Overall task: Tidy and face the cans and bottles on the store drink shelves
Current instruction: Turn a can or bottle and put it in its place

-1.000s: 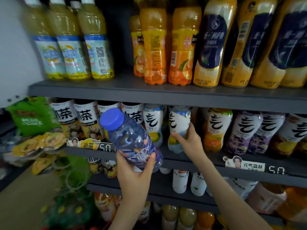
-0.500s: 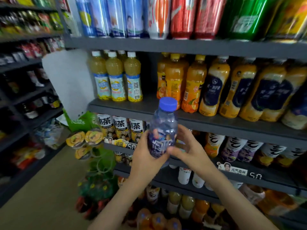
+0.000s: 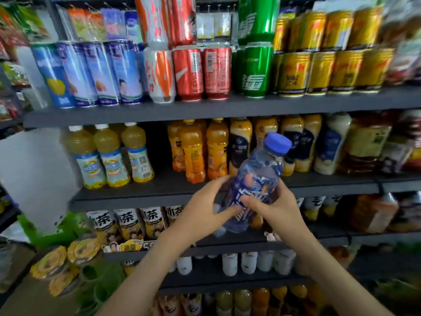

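Blue-capped bottle (image 3: 257, 176) gripped: left hand (image 3: 205, 208), right hand (image 3: 276, 208); before shelf edge (image 3: 136, 201).

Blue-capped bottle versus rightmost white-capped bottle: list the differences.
The blue-capped bottle is clear with a dark blue label; the white-capped bottle holds cloudy yellow drink under a pale label. The blue-capped bottle leans in the left hand and right hand; the white-capped bottle stands upright on the shelf. Both are plastic, caps on.

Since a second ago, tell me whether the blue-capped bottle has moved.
Yes. The bottle rose and shifted right: its cap, once below the juice shelf, now stands above it.
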{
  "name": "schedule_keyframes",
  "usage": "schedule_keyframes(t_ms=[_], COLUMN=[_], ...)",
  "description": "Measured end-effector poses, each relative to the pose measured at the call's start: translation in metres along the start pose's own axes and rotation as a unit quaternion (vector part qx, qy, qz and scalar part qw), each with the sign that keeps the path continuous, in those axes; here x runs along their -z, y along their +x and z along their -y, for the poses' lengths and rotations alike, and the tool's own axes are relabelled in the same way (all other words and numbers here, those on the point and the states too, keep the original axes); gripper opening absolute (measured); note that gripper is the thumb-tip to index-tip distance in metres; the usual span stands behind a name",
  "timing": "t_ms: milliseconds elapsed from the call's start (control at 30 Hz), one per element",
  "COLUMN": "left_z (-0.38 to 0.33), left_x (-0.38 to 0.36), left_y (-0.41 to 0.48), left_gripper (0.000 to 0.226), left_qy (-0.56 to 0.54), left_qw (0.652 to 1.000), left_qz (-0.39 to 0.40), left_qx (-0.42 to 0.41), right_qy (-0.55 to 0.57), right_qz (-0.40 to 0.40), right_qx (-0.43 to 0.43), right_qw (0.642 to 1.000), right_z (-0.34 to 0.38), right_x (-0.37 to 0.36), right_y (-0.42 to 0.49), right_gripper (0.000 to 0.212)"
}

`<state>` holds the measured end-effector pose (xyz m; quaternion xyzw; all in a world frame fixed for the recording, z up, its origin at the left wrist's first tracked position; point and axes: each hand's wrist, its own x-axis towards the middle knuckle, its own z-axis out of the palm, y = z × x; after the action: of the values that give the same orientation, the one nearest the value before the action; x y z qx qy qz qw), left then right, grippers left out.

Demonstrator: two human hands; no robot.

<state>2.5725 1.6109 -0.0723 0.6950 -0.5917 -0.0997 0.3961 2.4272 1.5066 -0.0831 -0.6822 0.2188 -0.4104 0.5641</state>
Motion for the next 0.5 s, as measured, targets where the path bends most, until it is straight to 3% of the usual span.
schedule_keyframes(t_ms=[200,500], left_z=[-0.023,-0.137], left_x=[-0.061,-0.217], left_y=[0.039,0.100], left_gripper=[0.044,0.039], left_qy=[0.005,0.049], left_qw=[0.999,0.988], left_qz=[0.030,0.084], left_qx=[-0.035,-0.117], right_qy=[-0.032,-0.081], right_qz=[-0.109,-0.254], right_qx=[-0.030,-0.037], right_qw=[0.993,0.963], right_z=[-0.002,0.000], right_x=[0.086,0.291], right_y=[-0.016,-0.060], right_gripper=[0.048,0.060])
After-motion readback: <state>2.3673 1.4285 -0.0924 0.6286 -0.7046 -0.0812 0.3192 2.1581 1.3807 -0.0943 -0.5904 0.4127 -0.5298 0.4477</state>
